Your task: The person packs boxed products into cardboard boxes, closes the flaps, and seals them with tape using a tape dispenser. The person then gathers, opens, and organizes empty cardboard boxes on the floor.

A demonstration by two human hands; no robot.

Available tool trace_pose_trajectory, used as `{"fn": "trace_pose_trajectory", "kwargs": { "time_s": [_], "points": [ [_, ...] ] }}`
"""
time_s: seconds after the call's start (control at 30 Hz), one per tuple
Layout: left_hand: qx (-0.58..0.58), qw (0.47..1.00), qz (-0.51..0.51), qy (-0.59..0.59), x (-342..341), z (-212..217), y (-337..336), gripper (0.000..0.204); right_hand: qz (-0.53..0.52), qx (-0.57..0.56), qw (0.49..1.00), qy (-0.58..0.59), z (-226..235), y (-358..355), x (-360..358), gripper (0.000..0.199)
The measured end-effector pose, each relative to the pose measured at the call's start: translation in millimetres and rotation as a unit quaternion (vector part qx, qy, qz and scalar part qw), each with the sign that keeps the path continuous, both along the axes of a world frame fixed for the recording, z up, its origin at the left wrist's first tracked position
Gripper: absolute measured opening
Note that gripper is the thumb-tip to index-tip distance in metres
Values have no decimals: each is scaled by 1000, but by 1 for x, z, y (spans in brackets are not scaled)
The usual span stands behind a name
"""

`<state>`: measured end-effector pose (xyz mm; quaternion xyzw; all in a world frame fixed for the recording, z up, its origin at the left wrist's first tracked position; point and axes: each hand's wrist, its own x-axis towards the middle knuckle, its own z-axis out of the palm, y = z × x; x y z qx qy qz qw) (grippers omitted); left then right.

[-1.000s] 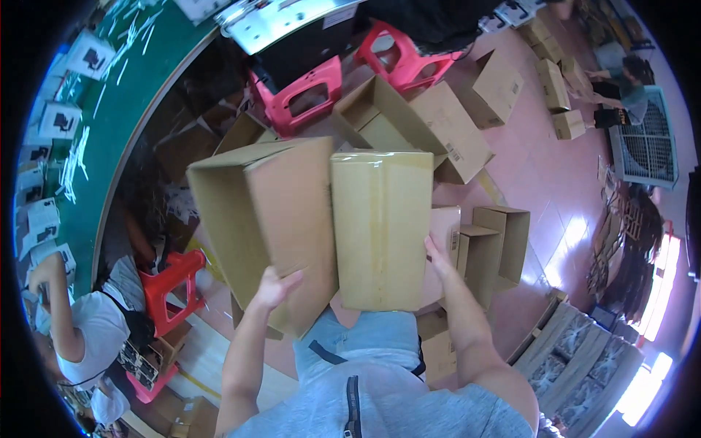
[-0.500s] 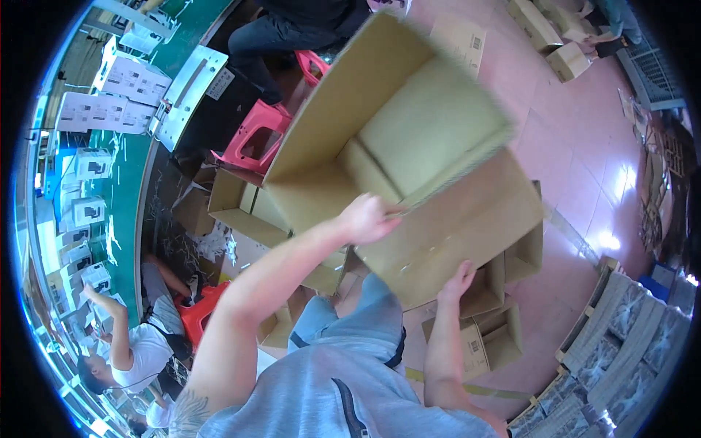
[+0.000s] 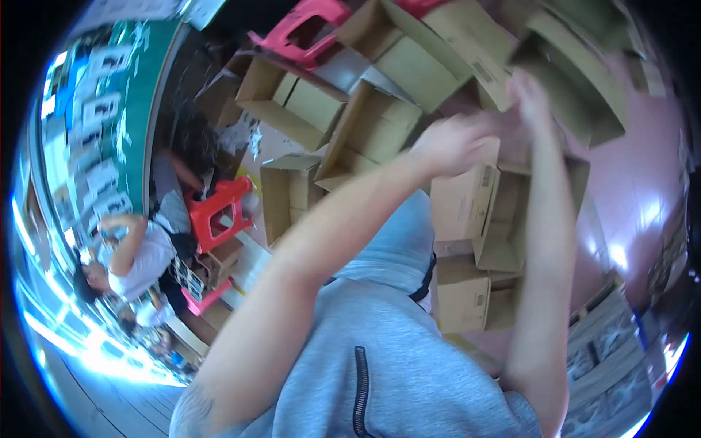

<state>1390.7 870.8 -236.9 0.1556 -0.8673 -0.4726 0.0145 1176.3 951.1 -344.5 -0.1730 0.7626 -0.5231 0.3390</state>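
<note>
My left hand point(image 3: 456, 144) reaches across in front of me, above a tan cardboard box point(image 3: 461, 201) with a printed side. Its fingers are smeared by motion, and no large box is in it. My right hand point(image 3: 527, 101) is raised further out, beside the end of a cardboard flap point(image 3: 471, 40). Whether it touches that flap I cannot tell, as its fingers are blurred too. Just beyond the right hand lies an open-topped cardboard box point(image 3: 569, 84). Another open box point(image 3: 431, 69) sits to the left of the flap.
Several more open boxes point(image 3: 369, 131) stand on the floor close to my legs. Pink point(image 3: 307, 29) and red point(image 3: 221, 212) plastic stools are at the left. A person point(image 3: 142, 252) sits by a green worktable point(image 3: 150, 80) with small white boxes. Stacked grey goods point(image 3: 606, 343) stand at right.
The large open box that both hands held up is no longer between them. Both hands have moved right and outward, close together. My view has turned, bringing more floor boxes into sight.
</note>
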Motion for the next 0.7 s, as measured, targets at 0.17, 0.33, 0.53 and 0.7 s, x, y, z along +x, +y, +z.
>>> {"fn": "trace_pose_trajectory", "kwargs": {
  "time_s": [0.17,0.33,0.53,0.7],
  "points": [
    [173,693,200,-670,341,-98,13,51,203,369,903,-88,-159,166,165,50],
    [98,658,480,-572,689,-74,29,44,403,441,794,-114,-124,117,366,67],
    [47,677,453,-578,731,-159,-33,60,473,478,723,158,-160,-18,389,86],
    [212,804,466,-302,521,-279,-112,95,338,512,680,401,-220,-150,291,96]
  ]
}}
